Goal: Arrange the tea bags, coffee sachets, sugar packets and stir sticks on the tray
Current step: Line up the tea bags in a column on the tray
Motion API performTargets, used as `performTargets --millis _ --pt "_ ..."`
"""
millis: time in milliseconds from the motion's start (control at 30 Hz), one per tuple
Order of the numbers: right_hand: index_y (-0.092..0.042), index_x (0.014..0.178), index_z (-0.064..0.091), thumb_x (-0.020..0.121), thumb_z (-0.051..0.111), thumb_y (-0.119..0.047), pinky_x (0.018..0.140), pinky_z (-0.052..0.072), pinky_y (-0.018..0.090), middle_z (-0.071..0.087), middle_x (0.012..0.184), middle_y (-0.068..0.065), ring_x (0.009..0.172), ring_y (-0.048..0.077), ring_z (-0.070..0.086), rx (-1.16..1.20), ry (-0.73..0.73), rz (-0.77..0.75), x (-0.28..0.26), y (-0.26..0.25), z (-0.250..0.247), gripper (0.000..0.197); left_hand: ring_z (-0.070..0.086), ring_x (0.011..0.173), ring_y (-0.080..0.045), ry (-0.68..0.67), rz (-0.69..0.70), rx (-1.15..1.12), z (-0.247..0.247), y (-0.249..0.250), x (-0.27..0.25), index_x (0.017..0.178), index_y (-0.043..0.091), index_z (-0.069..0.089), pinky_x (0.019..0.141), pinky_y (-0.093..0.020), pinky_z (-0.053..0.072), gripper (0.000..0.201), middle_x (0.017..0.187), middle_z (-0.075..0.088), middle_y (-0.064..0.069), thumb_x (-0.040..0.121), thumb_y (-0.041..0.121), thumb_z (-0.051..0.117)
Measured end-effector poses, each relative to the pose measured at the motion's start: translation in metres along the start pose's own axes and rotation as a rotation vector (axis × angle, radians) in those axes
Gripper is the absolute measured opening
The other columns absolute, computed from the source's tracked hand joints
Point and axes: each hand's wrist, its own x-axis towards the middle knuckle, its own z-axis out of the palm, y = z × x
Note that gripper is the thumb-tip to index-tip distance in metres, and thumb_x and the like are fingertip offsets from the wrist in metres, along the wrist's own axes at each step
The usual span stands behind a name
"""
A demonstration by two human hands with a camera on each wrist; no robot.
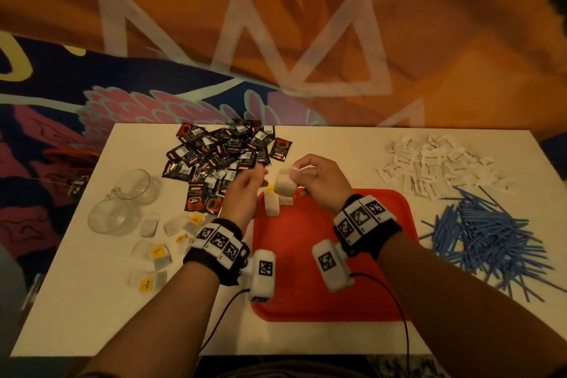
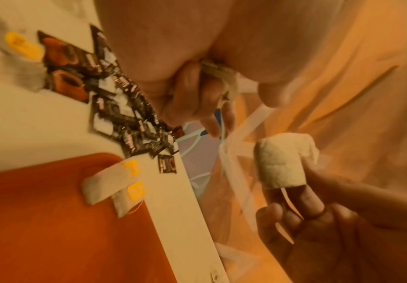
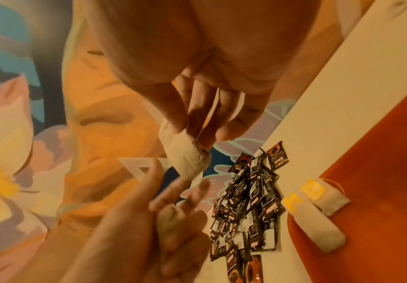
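Here your right hand [image 1: 319, 181] pinches a tea bag [image 1: 284, 182]; your left hand [image 1: 245, 190] clutches crumpled wrapper [image 2: 218, 73], seen only by wrist; coffee sachets [image 1: 224, 159] beyond the red tray [image 1: 383, 255].

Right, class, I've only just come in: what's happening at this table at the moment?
A person is setting out drink supplies on a red tray. The right hand pinches a tea bag above the tray's far edge, while the left hand holds something small and crumpled that is too blurred to identify. Two tea bags already lie at the tray's far-left corner. The coffee sachets, sugar packets and blue stir sticks still sit in piles on the table.
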Motion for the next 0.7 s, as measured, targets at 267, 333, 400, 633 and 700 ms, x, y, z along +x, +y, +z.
performTargets --millis 267,333,400,633,700 --pt "-0.029 0.1 0.063 0.08 0.075 -0.016 0.074 0.046 0.012 0.067 0.094 -0.014 0.087 0.003 0.063 -0.228 0.033 -0.241 -0.01 0.002 -0.001 0.026 0.069 0.087 -0.014 -0.094 0.307 0.11 0.008 0.025 -0.002 0.09 0.013 0.077 0.081 -0.024 0.053 0.004 0.088 0.075 -0.003 0.087 0.014 0.074" --pt "-0.032 0.096 0.065 0.079 0.077 -0.017 0.075 0.045 0.016 0.067 0.092 -0.015 0.087 0.004 0.062 -0.269 -0.036 -0.201 -0.011 0.007 -0.001 0.025 0.068 0.08 -0.006 -0.087 0.31 0.072 0.009 0.024 -0.001 0.086 0.017 0.075 0.077 -0.02 0.053 0.007 0.083 0.074 0.002 0.087 0.011 0.073" --pt "-0.034 0.081 0.065 0.081 0.076 -0.018 0.071 0.042 0.016 0.065 0.079 -0.018 0.077 0.001 0.062 -0.284 -0.026 -0.175 -0.01 0.01 -0.002 0.02 0.066 0.075 -0.005 -0.05 0.304 0.041 0.01 0.021 0.002 0.085 0.016 0.075 0.075 -0.023 0.053 0.007 0.081 0.073 0.001 0.088 0.01 0.073" --pt "-0.03 0.09 0.069 0.081 0.077 -0.017 0.071 0.056 0.029 0.074 0.087 -0.005 0.079 0.01 0.07 0.008 -0.05 -0.065 -0.006 0.016 0.005 0.017 0.06 0.07 -0.003 0.026 0.254 -0.026 0.007 0.007 0.009 0.095 0.009 0.075 0.069 -0.022 0.048 0.007 0.083 0.07 -0.002 0.09 0.011 0.071" --pt "-0.022 0.083 0.068 0.083 0.075 -0.011 0.062 0.052 0.023 0.071 0.071 -0.003 0.064 0.007 0.067 0.03 -0.072 -0.041 -0.006 0.018 0.009 0.013 0.06 0.067 -0.001 0.044 0.237 -0.057 0.007 0.004 0.01 0.095 0.008 0.075 0.066 -0.02 0.047 0.007 0.079 0.069 0.001 0.09 0.01 0.07"
